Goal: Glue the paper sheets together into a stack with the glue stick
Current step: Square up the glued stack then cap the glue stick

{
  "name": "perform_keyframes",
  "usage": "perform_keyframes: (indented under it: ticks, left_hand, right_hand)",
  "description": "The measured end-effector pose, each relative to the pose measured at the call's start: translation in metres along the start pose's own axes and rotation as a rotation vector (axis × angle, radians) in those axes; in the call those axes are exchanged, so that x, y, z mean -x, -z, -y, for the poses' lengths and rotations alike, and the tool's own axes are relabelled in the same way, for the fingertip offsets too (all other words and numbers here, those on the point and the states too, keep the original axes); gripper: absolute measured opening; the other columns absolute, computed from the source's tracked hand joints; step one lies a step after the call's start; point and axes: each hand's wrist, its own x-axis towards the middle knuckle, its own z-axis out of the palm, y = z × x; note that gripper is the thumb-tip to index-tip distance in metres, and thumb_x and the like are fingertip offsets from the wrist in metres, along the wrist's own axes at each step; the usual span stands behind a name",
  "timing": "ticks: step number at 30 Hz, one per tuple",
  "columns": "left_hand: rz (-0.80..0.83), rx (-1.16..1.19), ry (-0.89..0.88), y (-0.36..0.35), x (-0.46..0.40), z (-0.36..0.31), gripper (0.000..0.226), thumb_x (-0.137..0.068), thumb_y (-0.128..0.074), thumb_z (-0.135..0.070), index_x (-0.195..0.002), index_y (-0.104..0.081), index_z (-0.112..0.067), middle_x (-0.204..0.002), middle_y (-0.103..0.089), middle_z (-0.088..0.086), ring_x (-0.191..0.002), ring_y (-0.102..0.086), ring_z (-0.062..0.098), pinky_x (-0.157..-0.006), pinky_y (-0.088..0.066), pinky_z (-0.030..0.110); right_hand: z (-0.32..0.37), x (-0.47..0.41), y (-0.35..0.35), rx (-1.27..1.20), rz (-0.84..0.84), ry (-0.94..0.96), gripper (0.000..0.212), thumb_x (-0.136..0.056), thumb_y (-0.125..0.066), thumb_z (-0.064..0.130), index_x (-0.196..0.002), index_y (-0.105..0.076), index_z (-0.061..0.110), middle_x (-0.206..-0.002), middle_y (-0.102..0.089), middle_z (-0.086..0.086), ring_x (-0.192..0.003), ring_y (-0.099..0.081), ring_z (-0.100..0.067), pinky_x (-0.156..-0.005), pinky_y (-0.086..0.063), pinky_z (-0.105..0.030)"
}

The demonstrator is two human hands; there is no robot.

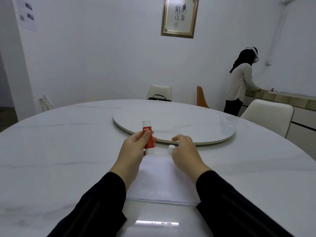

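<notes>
Round white marble-look counter (51, 151), with a raised round white turntable disc (174, 125) at its centre, well beyond the work area. Stack of white rectangular paper sheets (159, 182) lying flat on the counter between the two dark-sleeved forearms, long axis running away from the body, near edge towards the body, far edge just short of the turntable rim; edges look roughly squared, sheet count impossible to tell. Left hand (136, 147) at the far-left corner of the paper, fingers and thumb wrapped round a red-and-white cylindrical glue stick (148, 137). Stick held nearly upright, tilted slightly, white end up, lower white end just above the far edge of the sheets. Right hand (184, 151) at the far-right corner of the paper, fingers loosely curled, gripping nothing visible; fingertips just beside a small white plastic cap (171, 148) standing on the counter past the paper's far edge. Cap apart from the stick, so likely uncapped, though exposed glue not discernible. Judgement: left hand nearer the stick's working end and the paper; next move probably tipping the stick down onto the top sheet, towards the body along the long axis, right hand free to pin the sheet. Risk: top sheet sliding on the smooth counter if unpinned.
</notes>
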Motion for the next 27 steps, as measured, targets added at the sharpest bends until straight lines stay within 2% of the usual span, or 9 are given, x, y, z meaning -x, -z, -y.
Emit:
perform_keyframes:
  ticks: [3, 6, 10, 12, 14, 16, 18, 22, 27]
  left_hand:
    - [0.033, 0.103, 0.068, -0.001, -0.001, 0.004, 0.024, -0.097, -0.044, -0.025, -0.099, -0.064, -0.011, -0.083, -0.065, 0.005, -0.066, -0.059, 0.017, -0.068, -0.046, 0.030]
    - [0.077, 0.171, 0.129, 0.000, -0.002, 0.007, 0.027, -0.098, -0.039, -0.018, -0.100, -0.062, -0.005, -0.082, -0.065, 0.006, -0.063, -0.053, 0.018, -0.064, -0.042, 0.028]
    - [0.170, 0.217, 0.135, -0.003, -0.001, 0.010, 0.021, -0.098, -0.038, -0.012, -0.102, -0.058, -0.010, -0.082, -0.067, 0.007, -0.062, -0.054, 0.018, -0.062, -0.042, 0.027]
    - [0.185, 0.266, 0.127, -0.004, -0.001, 0.012, 0.016, -0.098, -0.038, -0.011, -0.107, -0.051, -0.015, -0.079, -0.069, 0.007, -0.060, -0.054, 0.018, -0.059, -0.043, 0.026]
    - [0.194, 0.291, 0.116, -0.004, -0.003, 0.014, 0.015, -0.098, -0.039, -0.011, -0.106, -0.048, -0.019, -0.077, -0.071, 0.007, -0.058, -0.054, 0.018, -0.057, -0.043, 0.026]
    - [0.205, 0.292, 0.107, -0.004, -0.003, 0.016, 0.014, -0.098, -0.039, -0.012, -0.106, -0.049, -0.019, -0.076, -0.073, 0.008, -0.056, -0.055, 0.016, -0.057, -0.044, 0.025]
    - [0.225, 0.264, 0.104, -0.006, -0.002, 0.017, 0.014, -0.098, -0.040, -0.014, -0.107, -0.050, -0.015, -0.078, -0.074, 0.008, -0.055, -0.055, 0.014, -0.058, -0.046, 0.024]
    - [0.286, 0.223, 0.103, -0.007, 0.001, 0.022, 0.013, -0.097, -0.041, -0.017, -0.100, -0.053, -0.012, -0.082, -0.074, 0.009, -0.057, -0.057, 0.014, -0.061, -0.047, 0.024]
    - [0.338, 0.305, 0.111, -0.006, 0.001, 0.023, 0.012, -0.097, -0.041, -0.016, -0.097, -0.052, -0.011, -0.079, -0.070, 0.009, -0.057, -0.056, 0.015, -0.060, -0.046, 0.024]
  right_hand:
    - [-0.013, -0.018, -0.011, 0.208, 0.148, 0.126, 0.044, -0.096, -0.042, 0.005, -0.140, -0.042, 0.011, -0.144, -0.041, -0.008, -0.133, -0.036, -0.025, -0.105, -0.031, -0.028]
    - [-0.024, -0.027, -0.028, 0.303, 0.126, 0.187, 0.038, -0.094, -0.046, 0.005, -0.132, -0.053, 0.010, -0.134, -0.050, -0.009, -0.125, -0.042, -0.026, -0.099, -0.036, -0.025]
    - [-0.032, -0.034, -0.033, 0.298, 0.026, 0.154, 0.035, -0.090, -0.048, -0.003, -0.117, -0.064, 0.012, -0.120, -0.056, -0.010, -0.109, -0.053, -0.023, -0.085, -0.040, -0.018]
    - [-0.031, -0.033, -0.025, 0.127, -0.069, 0.112, 0.032, -0.091, -0.048, -0.002, -0.114, -0.064, 0.013, -0.108, -0.060, -0.006, -0.096, -0.057, -0.014, -0.070, -0.037, -0.007]
    - [-0.019, -0.030, -0.007, -0.237, -0.261, 0.036, 0.024, -0.090, -0.055, 0.005, -0.112, -0.062, 0.015, -0.096, -0.060, 0.002, -0.088, -0.060, -0.009, -0.062, -0.039, -0.001]
    - [-0.002, -0.027, 0.014, -0.675, -0.332, 0.035, 0.017, -0.086, -0.066, 0.012, -0.102, -0.064, 0.018, -0.093, -0.066, 0.006, -0.090, -0.066, -0.013, -0.072, -0.049, -0.008]
    - [0.015, -0.019, 0.028, -0.981, -0.216, 0.088, 0.013, -0.084, -0.070, 0.013, -0.092, -0.069, 0.023, -0.089, -0.074, 0.005, -0.088, -0.071, -0.012, -0.073, -0.056, -0.018]
    - [0.028, -0.005, 0.031, -0.875, -0.037, 0.182, 0.016, -0.083, -0.070, 0.013, -0.087, -0.073, 0.029, -0.087, -0.076, 0.012, -0.089, -0.069, -0.003, -0.074, -0.055, -0.013]
    - [0.028, -0.001, 0.026, -0.832, 0.046, 0.126, 0.009, -0.081, -0.073, 0.020, -0.088, -0.073, 0.026, -0.084, -0.074, 0.007, -0.083, -0.069, -0.005, -0.069, -0.054, -0.016]
